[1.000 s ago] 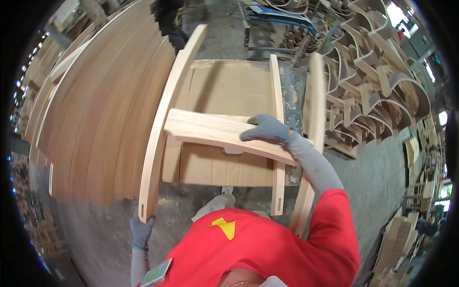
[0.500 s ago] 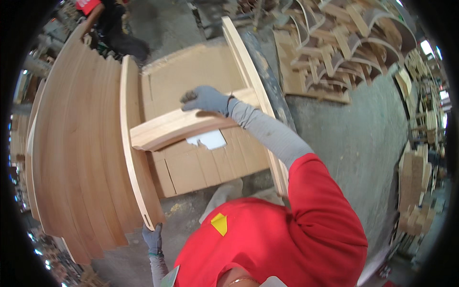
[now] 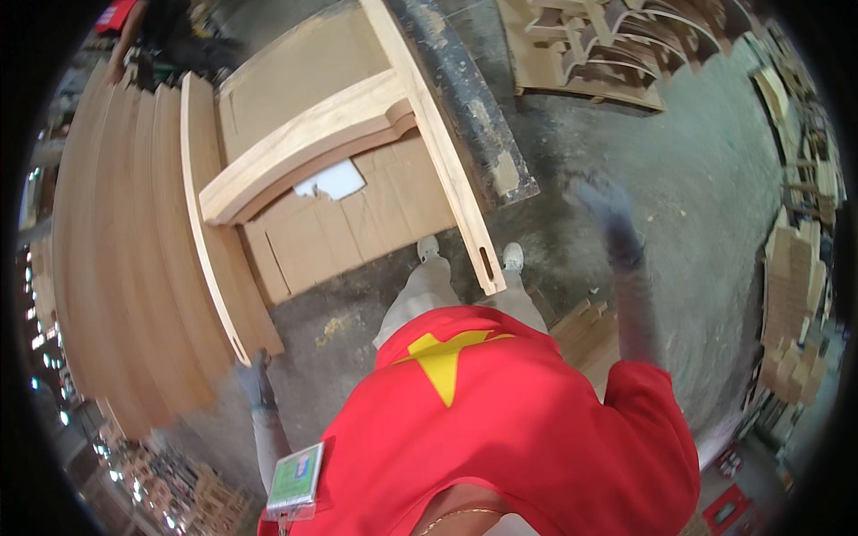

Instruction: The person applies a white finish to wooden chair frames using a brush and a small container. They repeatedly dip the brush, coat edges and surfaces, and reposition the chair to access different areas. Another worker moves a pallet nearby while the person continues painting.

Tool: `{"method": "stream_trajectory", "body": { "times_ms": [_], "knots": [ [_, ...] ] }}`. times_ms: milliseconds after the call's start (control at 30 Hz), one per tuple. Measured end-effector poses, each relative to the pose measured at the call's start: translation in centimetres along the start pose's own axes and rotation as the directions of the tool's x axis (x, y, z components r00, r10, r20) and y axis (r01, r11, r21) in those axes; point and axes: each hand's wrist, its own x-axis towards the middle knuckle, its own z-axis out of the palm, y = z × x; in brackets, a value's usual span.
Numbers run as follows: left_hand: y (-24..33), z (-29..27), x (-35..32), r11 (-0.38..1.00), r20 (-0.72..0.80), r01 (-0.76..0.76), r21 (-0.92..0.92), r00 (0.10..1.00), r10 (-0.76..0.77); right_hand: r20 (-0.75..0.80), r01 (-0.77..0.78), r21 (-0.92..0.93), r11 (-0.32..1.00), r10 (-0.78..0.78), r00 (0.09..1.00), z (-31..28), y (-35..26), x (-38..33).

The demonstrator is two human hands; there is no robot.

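A pale wooden frame with two long side rails and a curved crosspiece (image 3: 308, 134) lies over cardboard in front of me. My left hand (image 3: 257, 384), in a grey glove, is closed on the near end of the left side rail (image 3: 204, 228), beside its slot. The right side rail (image 3: 438, 165) ends in a slotted tip close to my legs, with no hand on it. My right hand (image 3: 609, 210), also gloved, is out over the floor to the right, apart from the frame. Motion smears its fingers, and I make out nothing in them.
A row of brown wooden panels (image 3: 107, 259) stands along the left. The cardboard (image 3: 357, 228) carries a torn white patch (image 3: 331, 181). A dark-edged bench (image 3: 474, 107) runs beside the right rail. Curved wooden parts (image 3: 626, 45) stand far right. Another person (image 3: 125, 36) is at the far left.
My right hand has left the crosspiece and swung right, out over the floor. The frame sits further left and higher in view. My left hand stays at the left rail's end.
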Motion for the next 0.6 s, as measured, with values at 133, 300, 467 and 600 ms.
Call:
{"method": "stream_trajectory", "body": {
  "times_ms": [133,300,467,600],
  "knots": [
    [-1.8,2.3,-1.8,0.989,-0.286,0.032,-0.146,0.955,-0.073,0.118,-0.186,0.04,0.982,0.18,0.976,0.5,2.7,-3.4],
    [-5.3,11.6,-10.1,0.956,-0.045,0.217,-0.197,0.972,-0.23,0.261,-0.245,0.013,0.969,0.234,0.937,0.6,3.5,-3.0],
    [-7.2,21.9,-19.9,0.948,-0.095,0.313,0.057,0.947,-0.307,0.35,-0.09,-0.238,0.967,0.171,0.921,1.2,1.6,-0.4],
    [-11.4,22.4,-27.2,0.895,0.011,0.398,0.203,0.913,-0.409,0.424,0.249,-0.169,0.954,-0.157,0.892,4.5,1.8,3.7]
  ]
}}
